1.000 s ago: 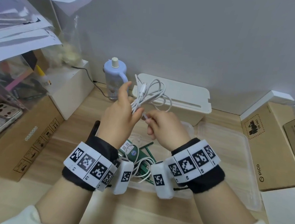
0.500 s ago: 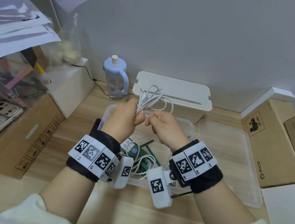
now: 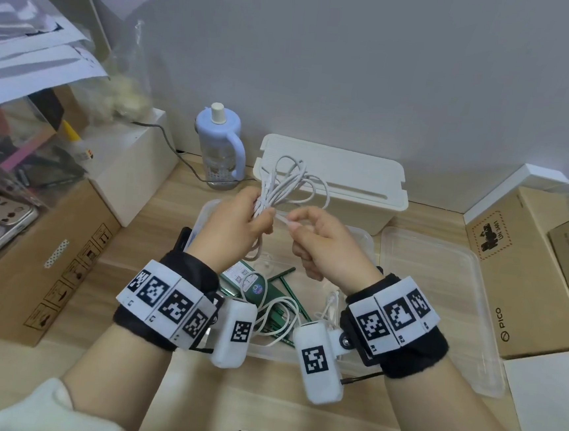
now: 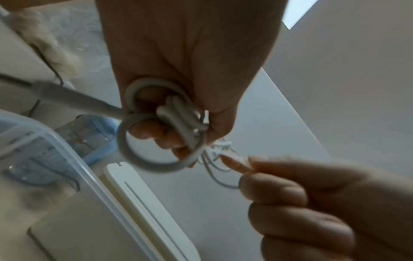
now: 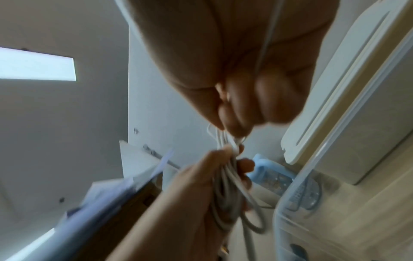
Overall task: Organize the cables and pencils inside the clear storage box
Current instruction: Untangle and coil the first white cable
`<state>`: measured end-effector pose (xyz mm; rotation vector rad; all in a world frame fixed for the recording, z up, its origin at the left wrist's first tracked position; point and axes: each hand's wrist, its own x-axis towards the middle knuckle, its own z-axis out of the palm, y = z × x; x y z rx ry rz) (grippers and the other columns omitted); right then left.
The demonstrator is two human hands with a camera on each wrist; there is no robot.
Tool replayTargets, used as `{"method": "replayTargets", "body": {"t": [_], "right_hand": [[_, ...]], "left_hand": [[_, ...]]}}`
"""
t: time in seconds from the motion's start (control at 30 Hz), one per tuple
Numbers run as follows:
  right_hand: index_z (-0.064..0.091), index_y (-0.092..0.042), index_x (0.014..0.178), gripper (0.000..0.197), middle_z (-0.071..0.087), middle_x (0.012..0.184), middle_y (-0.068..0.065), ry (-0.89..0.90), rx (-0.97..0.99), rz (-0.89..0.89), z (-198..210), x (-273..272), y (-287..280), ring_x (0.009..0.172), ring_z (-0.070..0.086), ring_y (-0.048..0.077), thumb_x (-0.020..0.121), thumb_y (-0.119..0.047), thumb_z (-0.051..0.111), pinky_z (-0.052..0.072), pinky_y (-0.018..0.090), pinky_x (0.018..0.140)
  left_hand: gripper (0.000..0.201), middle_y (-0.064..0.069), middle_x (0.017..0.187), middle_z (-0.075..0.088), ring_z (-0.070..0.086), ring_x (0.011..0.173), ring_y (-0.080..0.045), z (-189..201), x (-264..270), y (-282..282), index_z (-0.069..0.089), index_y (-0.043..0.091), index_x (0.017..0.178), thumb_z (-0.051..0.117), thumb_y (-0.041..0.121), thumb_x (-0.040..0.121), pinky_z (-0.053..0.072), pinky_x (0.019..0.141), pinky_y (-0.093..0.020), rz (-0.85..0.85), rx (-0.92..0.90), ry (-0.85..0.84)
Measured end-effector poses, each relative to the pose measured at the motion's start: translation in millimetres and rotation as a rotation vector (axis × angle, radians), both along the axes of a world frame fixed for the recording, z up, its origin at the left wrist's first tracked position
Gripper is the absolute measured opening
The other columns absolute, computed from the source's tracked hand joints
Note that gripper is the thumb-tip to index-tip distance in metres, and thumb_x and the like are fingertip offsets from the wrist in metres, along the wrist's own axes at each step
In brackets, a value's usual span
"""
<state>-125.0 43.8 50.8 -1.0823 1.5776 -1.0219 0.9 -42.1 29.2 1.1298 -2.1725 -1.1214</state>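
Box opening: clear storage box (image 3: 368, 243) open-topped, lower half holding cables and green pencils (image 3: 291, 298).
12 o'clock: white lidded case (image 3: 348, 173).
3 o'clock: clear lid (image 3: 441, 297) flat.
11 o'clock: blue bottle (image 3: 222, 148) upright.

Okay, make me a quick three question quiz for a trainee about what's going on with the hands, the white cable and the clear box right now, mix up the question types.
1. True or false: the white cable bundle lies flat on the floor of the clear storage box.
2. Multiple choice: what does the right hand pinch? A) a green pencil B) the free end of the white cable C) the clear lid
3. Fill in: the looped bundle is gripped by the ___ hand.

Key
1. False; it is held up above the box.
2. B
3. left; the left hand has its fingers curled round the loops.
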Motion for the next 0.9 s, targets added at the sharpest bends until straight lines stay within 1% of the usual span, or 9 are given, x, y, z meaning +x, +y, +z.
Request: {"method": "replayTargets", "body": {"t": [0.07,0.13,0.2,0.27,0.4,0.47,0.6,0.77,0.9], "right_hand": [[0.049,-0.019,0.092,0.013,0.046,0.059,0.000,-0.077,-0.033,0.082,3,-7,3,0.041,0.041,0.006,0.093,-0.008,0.043,0.038,0.025,0.048],[0.054,-0.018,0.091,0.006,0.057,0.078,0.001,-0.133,-0.085,0.283,9,-13,6,0.061,0.053,0.007,0.090,-0.023,0.050,0.045,0.022,0.060],[0.056,-0.017,0.096,0.041,0.060,0.095,0.001,-0.197,-0.125,0.423,15,-16,8,0.081,0.056,0.011,0.082,-0.055,0.051,0.047,0.020,0.068],[0.056,-0.020,0.103,0.059,0.061,0.098,-0.001,-0.204,-0.186,0.430,20,-16,7,0.087,0.056,0.012,0.072,-0.069,0.049,0.047,0.022,0.070],[0.063,-0.028,0.078,0.027,0.060,0.068,-0.006,-0.103,-0.350,0.195,26,-15,2,0.068,0.055,0.013,0.074,-0.053,0.053,0.046,0.019,0.058],[0.061,-0.026,0.071,0.026,0.055,0.062,-0.002,-0.080,-0.371,0.154,30,-16,2,0.059,0.052,0.011,0.074,-0.049,0.050,0.045,0.019,0.055],[0.058,-0.020,0.071,0.027,0.055,0.060,-0.012,-0.047,-0.342,0.184,44,-18,6,0.054,0.048,0.007,0.083,-0.042,0.046,0.046,0.019,0.054],[0.068,-0.014,0.074,0.013,0.060,0.083,-0.002,0.014,-0.466,0.041,52,-16,9,0.057,0.054,0.010,0.081,-0.017,0.057,0.049,0.022,0.053],[0.064,-0.013,0.073,0.013,0.061,0.054,-0.001,-0.045,-0.440,-0.025,54,-15,10,0.046,0.051,0.014,0.083,-0.015,0.056,0.045,0.021,0.044]], "left_hand": [[0.014,0.006,0.067,0.065,0.044,0.047,-0.006,1,3,-1,0.053,0.011,0.103,0.052,0.020,0.092,0.039,0.052,-0.024,-0.002,0.156,0.120],[0.009,0.011,0.054,0.061,0.041,0.043,-0.004,2,6,-1,0.054,0.011,0.100,0.052,0.014,0.092,0.036,0.046,-0.018,-0.003,0.263,0.217],[0.006,0.010,0.050,0.058,0.042,0.043,-0.006,4,7,0,0.056,0.010,0.097,0.052,0.010,0.092,0.034,0.041,-0.016,-0.007,0.337,0.293],[0.011,0.007,0.058,0.059,0.048,0.048,-0.009,8,8,2,0.059,0.007,0.098,0.057,0.013,0.089,0.038,0.042,-0.017,-0.026,0.444,0.378],[0.018,0.002,0.069,0.069,0.064,0.057,-0.012,17,11,5,0.057,0.005,0.100,0.045,0.014,0.090,0.048,0.052,-0.021,-0.120,0.709,0.590],[0.018,-0.003,0.075,0.071,0.068,0.062,-0.017,21,12,6,0.057,0.008,0.097,0.049,0.016,0.083,0.053,0.055,-0.024,-0.124,0.758,0.655],[0.019,-0.008,0.074,0.072,0.066,0.056,-0.016,28,11,10,0.052,0.006,0.095,0.052,0.011,0.077,0.052,0.050,-0.021,-0.095,0.825,0.771],[0.016,-0.004,0.065,0.071,0.065,0.059,-0.011,34,5,16,0.055,0.002,0.098,0.054,-0.005,0.084,0.053,0.058,-0.020,-0.060,0.668,0.709],[0.020,0.000,0.067,0.071,0.066,0.066,-0.011,42,3,23,0.061,0.012,0.085,0.060,-0.007,0.080,0.052,0.066,-0.018,-0.035,0.505,0.654]]}}
